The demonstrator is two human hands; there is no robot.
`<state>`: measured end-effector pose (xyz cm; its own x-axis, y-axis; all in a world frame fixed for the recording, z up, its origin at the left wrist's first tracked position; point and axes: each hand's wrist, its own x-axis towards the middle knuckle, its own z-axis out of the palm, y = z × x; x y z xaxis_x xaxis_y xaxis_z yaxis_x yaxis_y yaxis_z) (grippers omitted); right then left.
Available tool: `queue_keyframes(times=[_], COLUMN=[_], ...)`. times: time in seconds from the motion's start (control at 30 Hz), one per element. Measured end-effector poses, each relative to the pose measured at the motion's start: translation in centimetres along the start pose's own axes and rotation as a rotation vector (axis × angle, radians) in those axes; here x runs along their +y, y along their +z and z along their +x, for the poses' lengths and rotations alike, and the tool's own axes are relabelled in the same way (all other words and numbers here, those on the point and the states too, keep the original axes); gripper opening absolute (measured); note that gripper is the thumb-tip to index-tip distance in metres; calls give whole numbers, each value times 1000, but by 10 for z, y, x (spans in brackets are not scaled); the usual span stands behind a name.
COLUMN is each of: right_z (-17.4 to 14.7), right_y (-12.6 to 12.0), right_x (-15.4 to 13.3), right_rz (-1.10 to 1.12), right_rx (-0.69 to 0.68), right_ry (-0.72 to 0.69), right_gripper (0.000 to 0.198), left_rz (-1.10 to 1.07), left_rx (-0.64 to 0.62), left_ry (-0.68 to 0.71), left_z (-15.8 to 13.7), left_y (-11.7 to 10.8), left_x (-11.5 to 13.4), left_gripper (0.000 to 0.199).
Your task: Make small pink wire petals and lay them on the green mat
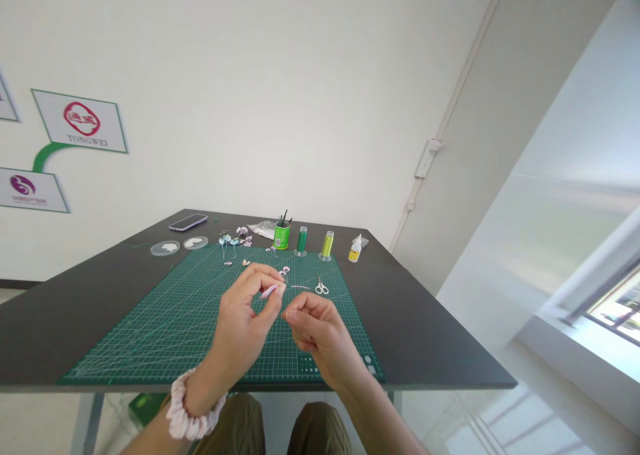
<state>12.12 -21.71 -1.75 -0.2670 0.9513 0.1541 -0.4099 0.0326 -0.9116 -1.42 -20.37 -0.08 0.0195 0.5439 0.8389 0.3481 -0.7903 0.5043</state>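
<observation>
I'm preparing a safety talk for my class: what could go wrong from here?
The pale lilac piece pinched in the left hand looks thin and might crease. The scissors lie just beyond the right hand, so reaching forward could bring fingers against them. The upright bottle might be knocked over.

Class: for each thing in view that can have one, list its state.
Left hand: pinching lilac piece
Right hand: pinched shut
Scissors: lying on mat
Green spool: upright
Yellow-green spool: upright
Bottle: upright
Green can: upright, holding tools
Phone: flat, screen dark
Dishes: lying flat
</observation>
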Motion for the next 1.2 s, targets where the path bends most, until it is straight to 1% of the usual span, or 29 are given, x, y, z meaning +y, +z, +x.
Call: queue_keyframes(times=[0.17, 0.3, 0.43, 0.5, 0.6, 0.67, 0.73, 0.87, 1.0, 1.07, 1.2], right_z=[-11, -17, -22, -22, -19, -15, -9, 6, 19, 23, 24], right_y=[5, 5, 6, 6, 5, 2, -3, -13, -22, -24, -24], right_x=[-5, -7, -23, -37, -59, -71, -80, -84, -66, -52, -29], right_rz=[-382, -699, -993, -1107, -1173, -1156, -1084, -814, -524, -329, -85], right_rx=[93, 118, 142, 140, 117, 68, 9, -124, -243, -281, -306], right_ry=[-219, -383, -608, -647, -630, -569, -465, -288, -107, -10, 79], right_gripper=[24, 22, 21, 24, 22, 19, 18, 20, 24, 25, 28], left_rz=[51, 75, 115, 131, 140, 117, 76, -5, -123, -208, -383], left_rx=[4, 15, -18, -38, -55, -79, -109, -146, -156, -153, -174], left_ry=[57, 92, 166, 201, 240, 247, 231, 153, 43, -25, -184], left_z=[-2, -2, -3, -4, -4, -4, -3, -1, -2, -3, -4], left_y=[4, 4, 1, -1, -3, -5, -8, -13, -15, -14, -12], left_x=[-1, 0, 0, 1, 3, 5, 8, 14, 17, 17, 16], left_gripper=[17, 16, 15, 15, 15, 16, 16, 16, 17, 19, 24])
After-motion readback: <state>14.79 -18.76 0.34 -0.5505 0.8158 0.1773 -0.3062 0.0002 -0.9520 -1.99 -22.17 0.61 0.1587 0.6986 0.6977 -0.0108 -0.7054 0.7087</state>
